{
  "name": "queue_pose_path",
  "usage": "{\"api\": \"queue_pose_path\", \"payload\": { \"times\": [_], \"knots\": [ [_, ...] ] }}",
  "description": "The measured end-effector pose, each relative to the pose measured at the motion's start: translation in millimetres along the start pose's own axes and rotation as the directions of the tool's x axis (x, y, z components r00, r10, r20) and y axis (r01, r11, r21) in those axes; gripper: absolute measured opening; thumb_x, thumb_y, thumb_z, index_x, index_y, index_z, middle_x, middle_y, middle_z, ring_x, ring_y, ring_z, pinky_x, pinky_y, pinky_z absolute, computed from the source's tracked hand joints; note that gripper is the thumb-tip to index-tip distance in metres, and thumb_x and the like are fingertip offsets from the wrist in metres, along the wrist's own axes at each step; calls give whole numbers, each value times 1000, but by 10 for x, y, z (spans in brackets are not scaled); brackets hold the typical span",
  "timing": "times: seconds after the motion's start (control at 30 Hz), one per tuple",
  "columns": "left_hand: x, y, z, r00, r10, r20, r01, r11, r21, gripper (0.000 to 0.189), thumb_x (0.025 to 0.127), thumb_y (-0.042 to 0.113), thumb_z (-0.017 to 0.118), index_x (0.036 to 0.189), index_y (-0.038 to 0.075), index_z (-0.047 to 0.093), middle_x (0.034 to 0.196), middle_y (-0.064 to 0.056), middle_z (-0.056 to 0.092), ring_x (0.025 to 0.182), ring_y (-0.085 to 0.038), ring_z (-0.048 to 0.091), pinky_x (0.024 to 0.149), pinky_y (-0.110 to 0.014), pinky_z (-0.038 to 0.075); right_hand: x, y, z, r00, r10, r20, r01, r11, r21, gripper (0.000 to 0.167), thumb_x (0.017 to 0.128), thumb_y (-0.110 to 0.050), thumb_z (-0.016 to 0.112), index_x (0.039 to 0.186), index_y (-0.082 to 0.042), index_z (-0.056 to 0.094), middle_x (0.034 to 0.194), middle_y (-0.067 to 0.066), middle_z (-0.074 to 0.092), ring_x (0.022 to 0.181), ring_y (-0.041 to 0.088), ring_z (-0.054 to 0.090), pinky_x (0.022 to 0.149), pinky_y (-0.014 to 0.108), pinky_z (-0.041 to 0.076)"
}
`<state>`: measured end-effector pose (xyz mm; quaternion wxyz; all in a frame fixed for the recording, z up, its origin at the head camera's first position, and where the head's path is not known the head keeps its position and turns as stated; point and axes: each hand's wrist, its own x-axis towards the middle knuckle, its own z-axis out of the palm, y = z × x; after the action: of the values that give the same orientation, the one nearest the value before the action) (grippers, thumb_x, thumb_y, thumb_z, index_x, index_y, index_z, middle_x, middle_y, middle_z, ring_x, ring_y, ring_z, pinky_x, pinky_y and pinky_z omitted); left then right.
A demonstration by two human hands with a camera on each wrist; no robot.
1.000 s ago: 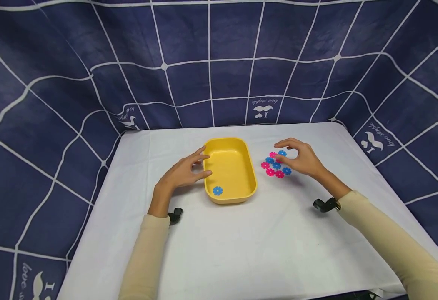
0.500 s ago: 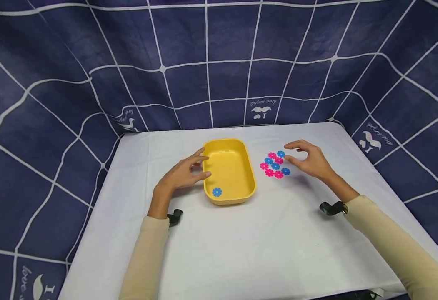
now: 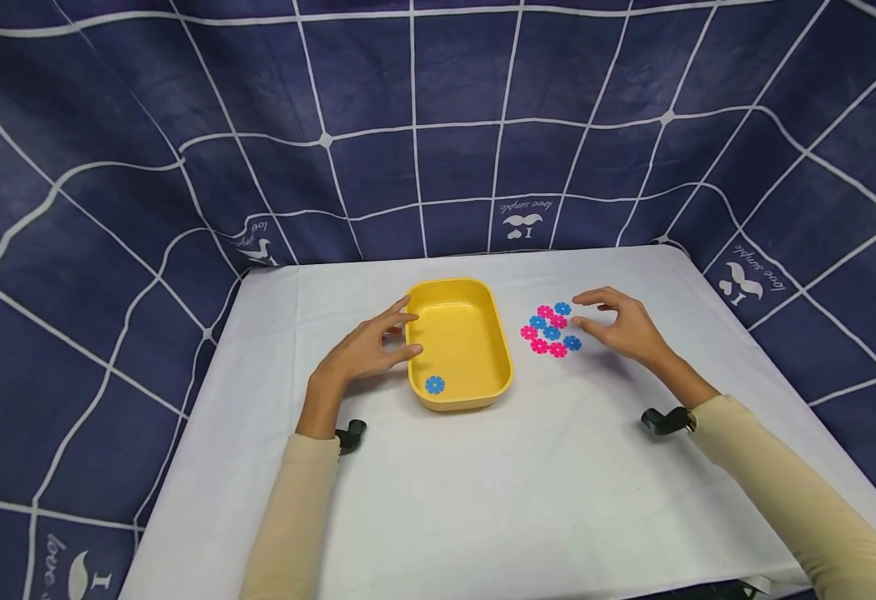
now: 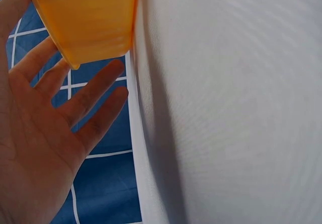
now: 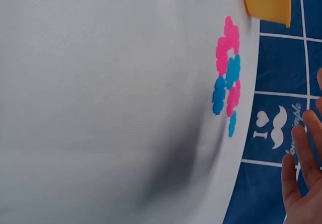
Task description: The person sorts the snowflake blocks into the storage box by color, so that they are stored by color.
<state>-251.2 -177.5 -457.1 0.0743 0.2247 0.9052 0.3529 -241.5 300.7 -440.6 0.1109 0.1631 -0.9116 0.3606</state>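
My left hand rests at the left rim of a yellow rectangular tray, fingers spread along its side. In the left wrist view the same hand shows an uncovered palm below the tray wall. One blue flower-shaped disc lies in the tray's near left corner. My right hand hovers just right of a cluster of pink discs and blue discs, thumb and fingers apart with nothing between them. In the right wrist view, the right-hand fingers are loosely extended.
A white cloth covers the table. Dark blue curtain with white grid lines stands behind it and at both sides. Small black devices are strapped to the left wrist and the right wrist.
My right hand has drawn back to the right, off the disc cluster, uncovering the discs beneath it. The left hand, the tray and the disc inside stay put.
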Motion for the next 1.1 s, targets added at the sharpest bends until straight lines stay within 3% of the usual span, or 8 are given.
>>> {"api": "queue_pose_path", "payload": {
  "times": [0.57, 1.1],
  "knots": [
    [5, 5, 6, 1000, 6, 0, -6, 1000, 3, 77, 94, 64, 73, 157, 22, 58, 176, 19, 24, 137, -25, 61, 114, -54, 49, -67, 162, 66, 999, 35, 40, -35, 999, 2, 38, 96, -17, 83, 129, 0, 74, 132, 19, 71, 130, 41, 61, 107, 66, 49],
    [10, 6, -5, 1000, 4, 5, -4, 1000, 5, 78, 94, 66, 72, 157, 23, 57, 177, 18, 23, 137, -25, 60, 115, -54, 48, -149, 309, 136, 990, 96, 106, -93, 995, -36, 37, 95, -17, 84, 129, -5, 75, 134, 19, 70, 127, 40, 62, 110, 64, 47]
  ]
}}
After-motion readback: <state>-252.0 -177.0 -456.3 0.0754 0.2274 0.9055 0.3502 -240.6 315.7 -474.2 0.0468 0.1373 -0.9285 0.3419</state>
